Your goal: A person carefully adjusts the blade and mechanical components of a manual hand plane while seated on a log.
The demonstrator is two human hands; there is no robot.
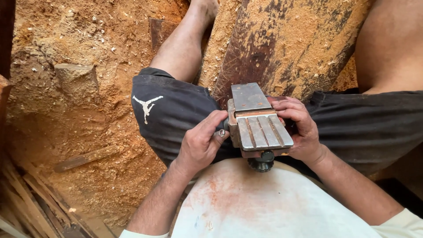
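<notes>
I sit astride a wide wooden plank (282, 48) covered in sawdust. On my lap I hold an electric hand planer (257, 123) turned upside down, its ribbed metal sole facing up and a black knob (262, 161) toward my belly. My left hand (200, 143) grips the planer's left side, fingers and thumb pressed at the cutter area. On the right side, my right hand (299, 130) wraps around the body, fingers curled over its edge.
Orange sawdust (83, 110) covers the ground to the left. A wooden block (77, 79) and a small board (81, 159) lie in it. Several thin wood strips (31, 202) are stacked at the bottom left. My bare legs stretch forward on both sides of the plank.
</notes>
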